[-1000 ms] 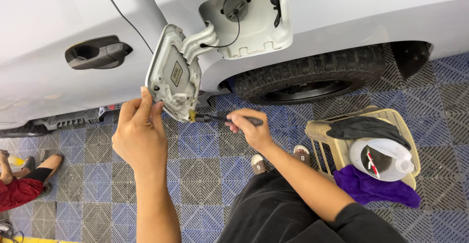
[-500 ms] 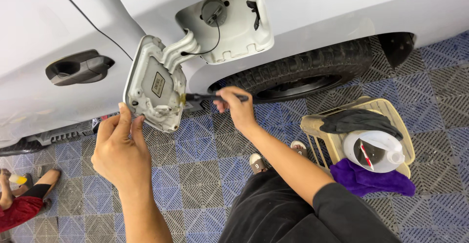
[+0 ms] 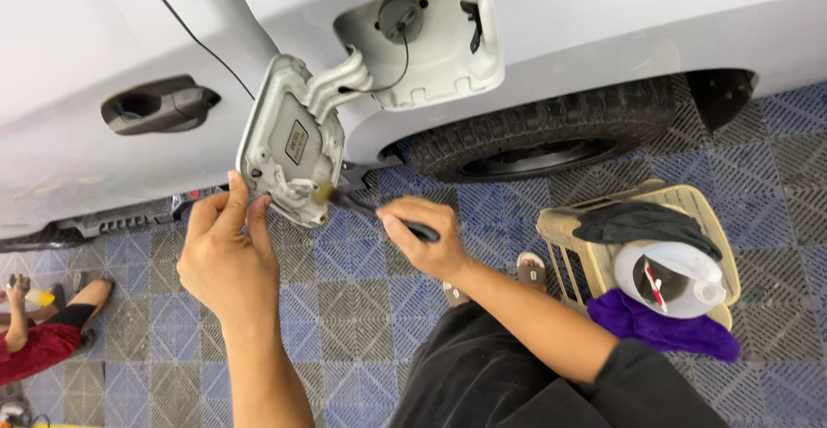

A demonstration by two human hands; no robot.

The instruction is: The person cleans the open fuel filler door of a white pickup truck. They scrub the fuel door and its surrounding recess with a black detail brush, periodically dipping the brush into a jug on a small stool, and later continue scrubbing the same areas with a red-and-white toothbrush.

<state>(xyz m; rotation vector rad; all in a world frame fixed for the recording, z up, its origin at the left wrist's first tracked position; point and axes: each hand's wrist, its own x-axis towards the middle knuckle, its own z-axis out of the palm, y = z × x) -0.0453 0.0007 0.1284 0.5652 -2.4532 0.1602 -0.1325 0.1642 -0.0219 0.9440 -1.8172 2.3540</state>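
Note:
The fuel door point(image 3: 291, 139) of a pale grey car hangs open, showing the filler recess point(image 3: 431, 40) with its black cap point(image 3: 401, 16). My left hand point(image 3: 226, 256) pinches the lower edge of the fuel door with its fingertips. My right hand point(image 3: 424, 237) grips a small black-handled brush point(image 3: 362, 207) whose bristle tip touches the lower inner corner of the door.
A black door handle point(image 3: 155, 105) sits to the left, a rear tyre point(image 3: 543, 135) to the right. A beige stool point(image 3: 642, 247) on the blue and grey tiled floor carries a dark cloth, a white jug point(image 3: 676, 277) and a purple cloth point(image 3: 663, 329). Another person's leg point(image 3: 52, 333) shows at far left.
The view has shifted so the fuel door sits further right in frame. My left hand stays on the door's lower edge, and the brush tip has moved onto the door's lower inner corner.

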